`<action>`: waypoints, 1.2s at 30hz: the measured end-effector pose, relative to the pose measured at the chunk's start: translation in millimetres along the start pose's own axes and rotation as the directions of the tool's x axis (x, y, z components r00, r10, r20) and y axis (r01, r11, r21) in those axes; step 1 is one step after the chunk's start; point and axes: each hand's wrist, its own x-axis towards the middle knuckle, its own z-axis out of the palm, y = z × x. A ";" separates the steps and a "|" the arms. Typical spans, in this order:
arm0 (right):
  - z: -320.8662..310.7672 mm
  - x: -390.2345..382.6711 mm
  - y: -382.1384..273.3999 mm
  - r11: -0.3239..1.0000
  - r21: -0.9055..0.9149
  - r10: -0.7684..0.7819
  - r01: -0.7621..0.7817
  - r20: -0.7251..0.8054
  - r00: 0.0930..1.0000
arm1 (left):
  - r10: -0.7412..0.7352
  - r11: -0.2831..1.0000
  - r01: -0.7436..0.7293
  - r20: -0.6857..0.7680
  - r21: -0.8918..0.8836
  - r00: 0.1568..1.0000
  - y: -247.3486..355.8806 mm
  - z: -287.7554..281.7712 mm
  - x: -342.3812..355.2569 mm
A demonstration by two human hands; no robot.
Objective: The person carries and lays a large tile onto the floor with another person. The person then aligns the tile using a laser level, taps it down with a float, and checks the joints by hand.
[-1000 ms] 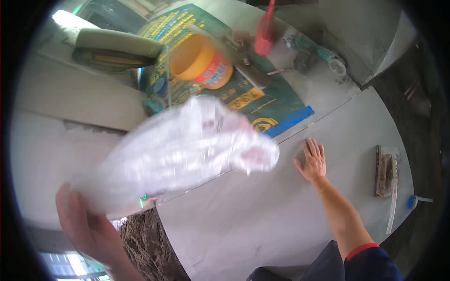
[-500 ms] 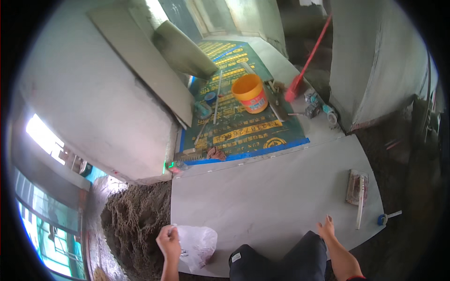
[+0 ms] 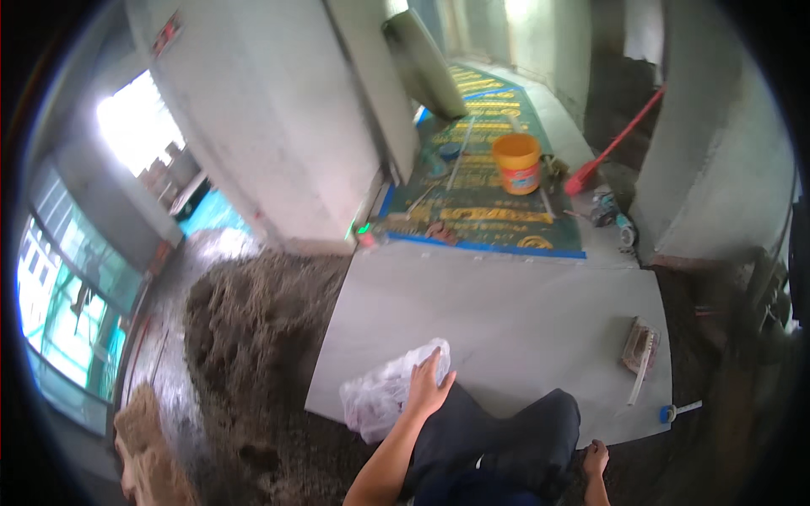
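A crumpled clear plastic bag (image 3: pixel 375 396) lies at the near left of a large grey tile (image 3: pixel 506 312). My left hand (image 3: pixel 432 390) is over the bag's right side, fingers stretched out and apart; whether it presses on the plastic I cannot tell. At the tile's near right edge is my right hand (image 3: pixel 596 458), low beside my knee, its fingers curled in. What they hold, if anything, is hidden. Toward the tile's right side lie a rectangular hand tool (image 3: pixel 638 346) with a pale strip across it and a blue tape measure (image 3: pixel 668 414) with its blade out.
Wet mortar (image 3: pixel 253 337) is heaped left of the tile. Beyond it, green floor covering (image 3: pixel 481 219) carries a yellow bucket (image 3: pixel 516 164) and several tools. A red broom (image 3: pixel 620 139), a power tool (image 3: pixel 609 211) and a small green-lit device (image 3: pixel 365 236) stand around it. Walls flank both sides.
My left hand has moved right and opened over the bag, which it was pinching. My right hand has come down to the tile's near edge and curled. The view has turned left.
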 end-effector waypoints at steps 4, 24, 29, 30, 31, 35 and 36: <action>-7.6 -6.6 21.8 0.986 -0.071 -0.146 0.151 0.061 0.987 | -0.137 0.941 0.092 0.118 0.325 0.984 -7.9 -23.1 -49.0; -23.9 23.7 -33.9 0.930 -0.319 -0.101 0.185 0.261 0.960 | -0.580 0.805 0.422 0.407 0.416 0.706 -217.2 -12.9 -31.9; -36.7 38.2 -6.1 0.893 -0.405 -0.077 0.194 0.287 0.955 | -0.624 0.712 0.308 0.368 0.631 0.689 -282.5 18.7 -47.8; -39.6 37.3 -6.4 0.892 -0.413 -0.066 0.187 0.289 0.955 | -0.602 0.693 0.200 0.403 0.692 0.690 -292.2 25.9 -50.1; -42.1 36.8 -9.3 0.890 -0.419 -0.056 0.181 0.293 0.954 | -0.587 0.665 0.075 0.458 0.743 0.667 -300.4 31.9 -51.9; -48.4 26.2 -39.2 0.857 -0.469 -0.024 0.214 0.379 0.925 | -0.679 0.689 0.214 0.513 0.692 0.526 -325.2 56.6 -47.9; -52.0 21.3 -49.5 0.836 -0.504 0.024 0.218 0.430 0.903 | -0.719 0.676 0.222 0.563 0.703 0.406 -338.2 63.3 -35.5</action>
